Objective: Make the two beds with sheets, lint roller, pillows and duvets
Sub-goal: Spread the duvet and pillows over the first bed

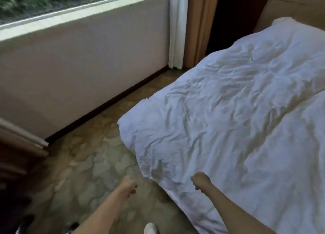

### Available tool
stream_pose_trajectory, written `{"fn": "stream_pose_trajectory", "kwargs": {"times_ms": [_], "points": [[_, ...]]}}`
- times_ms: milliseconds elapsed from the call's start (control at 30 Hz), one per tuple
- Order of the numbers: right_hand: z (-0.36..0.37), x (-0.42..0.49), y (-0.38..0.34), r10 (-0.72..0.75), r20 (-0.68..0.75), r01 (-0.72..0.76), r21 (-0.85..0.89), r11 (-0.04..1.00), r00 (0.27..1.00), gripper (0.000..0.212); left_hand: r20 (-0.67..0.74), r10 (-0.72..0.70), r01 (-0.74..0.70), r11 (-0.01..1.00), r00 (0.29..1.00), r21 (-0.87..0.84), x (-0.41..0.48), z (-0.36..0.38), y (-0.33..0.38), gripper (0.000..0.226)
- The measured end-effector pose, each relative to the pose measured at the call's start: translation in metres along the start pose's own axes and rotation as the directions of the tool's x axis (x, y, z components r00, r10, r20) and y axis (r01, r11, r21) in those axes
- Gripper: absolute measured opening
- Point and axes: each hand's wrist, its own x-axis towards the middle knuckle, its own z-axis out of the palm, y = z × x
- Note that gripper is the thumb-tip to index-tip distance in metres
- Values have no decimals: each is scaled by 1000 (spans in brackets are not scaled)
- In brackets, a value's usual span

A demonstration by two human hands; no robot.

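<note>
Nearest: white shoe (150,228) toe at the bottom edge, on the floor (91,172), between two bare forearms.
Left hand: left hand (129,185) reached forward over the floor, near the duvet's hanging side but apart from it; grip drawn together with fingers curled under, nothing seen in it; blurred.
Right hand: right hand (200,181) was over the duvet's near edge, fingers curled downward; whether its grip clamped the cloth or only rested there could not be told.
Duvet: duvet (228,110) was white, bluish toward the window and creamier in its shadowed folds, and creased all over; it lay spread out across the right half of the view, its left side hanging down toward the floor and ending in a rounded corner.
Fold line: a long dark line ran across the white cloth at the right; whether it marked a second cover could not be told.
Head end: white bulge (283,23) sat against a tan headboard (290,3); pillow or duvet corner, unclear.
Floor pattern: beige and brown blotches.
Wall: pale wall (79,66) with a dark skirting board (105,107) along its foot.
Window: window (52,0) showed green foliage.
Corner: white curtain (177,28) beside a tan curtain (198,26).
</note>
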Motion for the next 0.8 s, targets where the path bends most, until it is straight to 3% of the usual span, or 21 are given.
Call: {"fn": "stream_pose_trajectory", "kwargs": {"times_ms": [133, 267, 367, 433, 467, 500, 567, 600, 633, 700, 733, 800], "points": [[32, -4, -107, -173, 59, 178, -114, 977, 983, 39, -172, 70, -95, 985, 983, -142, 36, -89, 21, 28], [73, 20, -171, -212, 103, 226, -153, 962, 972, 32, -183, 26, -74, 963, 983, -258, 74, -125, 9, 24], [123, 45, -184, -168, 194, 225, -324, 919, 966, 34, -116, -144, 116, 969, 983, -220, 114, -116, -48, 34], [154, 65, -197, -113, 210, 190, -395, 899, 971, 22, -110, -278, 253, 947, 954, -197, 151, -101, -95, 35], [161, 73, -215, -110, 257, 210, -404, 891, 960, 22, -36, -276, 260, 938, 961, -230, 167, -107, -103, 36], [162, 83, -245, -113, 316, 241, -405, 882, 942, 24, -16, -202, 187, 930, 979, -316, 179, -120, -92, 39], [144, 101, -332, -96, 457, 245, -278, 929, 884, 17, 76, -307, 314, 943, 949, -112, 187, -176, -30, 41], [133, 116, -375, -116, 459, 255, -254, 933, 881, 15, -2, -324, 324, 946, 946, -11, 198, -206, 15, 33], [121, 133, -418, -153, 418, 272, -241, 932, 896, 17, -66, -196, 200, 978, 978, 54, 211, -242, 43, 21], [102, 162, -491, -243, 279, 295, -162, 942, 929, 19, -298, -130, 137, 991, 946, 3, 250, -314, 115, 12], [92, 175, -523, -281, 217, 306, -87, 948, 935, 17, -329, -100, 87, 995, 939, -56, 278, -334, 152, 12], [74, 193, -572, -306, 155, 296, 85, 951, 939, 15, -231, 24, -59, 988, 973, -145, 317, -373, 220, 15]]}}
